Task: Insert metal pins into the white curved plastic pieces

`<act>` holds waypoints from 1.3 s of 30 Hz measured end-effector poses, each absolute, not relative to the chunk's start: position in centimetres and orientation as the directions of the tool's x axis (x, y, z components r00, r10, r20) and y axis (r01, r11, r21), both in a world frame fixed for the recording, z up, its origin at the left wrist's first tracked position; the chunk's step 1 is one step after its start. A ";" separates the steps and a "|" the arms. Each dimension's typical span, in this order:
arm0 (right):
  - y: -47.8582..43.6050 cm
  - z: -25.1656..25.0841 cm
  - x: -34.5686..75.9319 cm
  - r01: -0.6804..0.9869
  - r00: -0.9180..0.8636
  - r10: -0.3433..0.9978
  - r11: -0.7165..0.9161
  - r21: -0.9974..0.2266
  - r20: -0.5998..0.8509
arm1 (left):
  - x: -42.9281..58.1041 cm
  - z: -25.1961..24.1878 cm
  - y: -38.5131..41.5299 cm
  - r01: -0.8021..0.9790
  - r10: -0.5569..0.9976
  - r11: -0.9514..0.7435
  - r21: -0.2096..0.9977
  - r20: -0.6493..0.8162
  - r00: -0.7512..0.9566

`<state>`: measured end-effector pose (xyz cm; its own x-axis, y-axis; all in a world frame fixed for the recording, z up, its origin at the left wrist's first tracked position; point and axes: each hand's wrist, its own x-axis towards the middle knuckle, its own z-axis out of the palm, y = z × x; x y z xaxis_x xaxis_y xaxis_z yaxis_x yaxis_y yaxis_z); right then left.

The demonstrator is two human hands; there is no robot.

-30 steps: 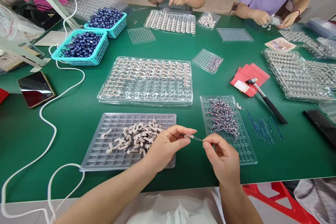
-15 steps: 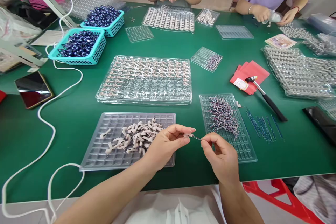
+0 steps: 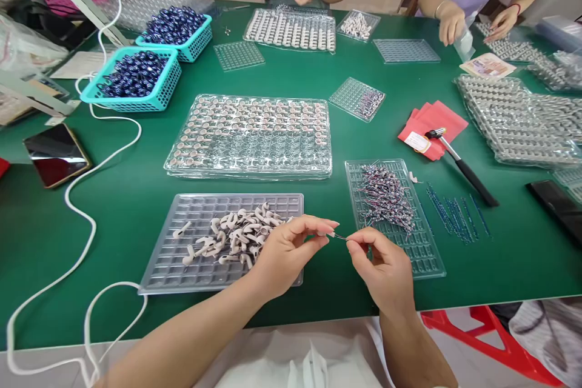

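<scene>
Between thumb and fingers, my left hand (image 3: 291, 251) pinches a white earbud shell (image 3: 329, 234), mostly covered by the fingertips. A thin dark wire (image 3: 340, 237) runs from the shell's end across to my right hand (image 3: 384, 264), whose thumb and forefinger are closed on its tip. Under and behind the left hand lies a grey compartment tray (image 3: 159, 254) with a heap of white earbud shells (image 3: 240, 233). Behind the right hand, a clear tray (image 3: 427, 248) carries a pile of small wired parts (image 3: 386, 197).
A large clear tray (image 3: 250, 167) of earbud pieces lies ahead. Farther left stand turquoise baskets (image 3: 157, 94) of dark blue parts, a phone (image 3: 57, 154) and a white cable (image 3: 93, 218). On the right are a hammer (image 3: 468, 173), red envelopes (image 3: 427, 124) and blue strips (image 3: 450, 215). Two people work opposite.
My hands keep nearly the same pose, the shell and wire still between them. Across the table, one person's hands have shifted, and the other has moved a small clear bag.
</scene>
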<state>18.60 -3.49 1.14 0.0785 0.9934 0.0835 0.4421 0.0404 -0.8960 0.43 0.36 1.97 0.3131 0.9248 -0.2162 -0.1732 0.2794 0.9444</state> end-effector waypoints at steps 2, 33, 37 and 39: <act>-3.5 1.0 18.6 0.441 0.083 0.993 0.038 -0.897 0.082 | 0.4 1.8 0.3 -0.135 0.939 0.213 0.968 -0.164 0.303; -3.4 0.5 18.6 0.533 -0.031 0.973 0.210 -0.820 0.229 | 0.6 0.7 0.0 -0.043 0.933 0.092 0.995 -0.071 0.353; -3.4 0.6 18.8 0.546 -0.049 0.972 0.220 -0.808 0.231 | 0.6 0.9 -0.1 -0.013 0.930 0.059 0.998 -0.050 0.363; -3.3 0.6 18.9 0.551 -0.055 0.970 0.228 -0.803 0.238 | 0.5 1.0 0.0 0.002 0.933 0.045 0.999 -0.043 0.357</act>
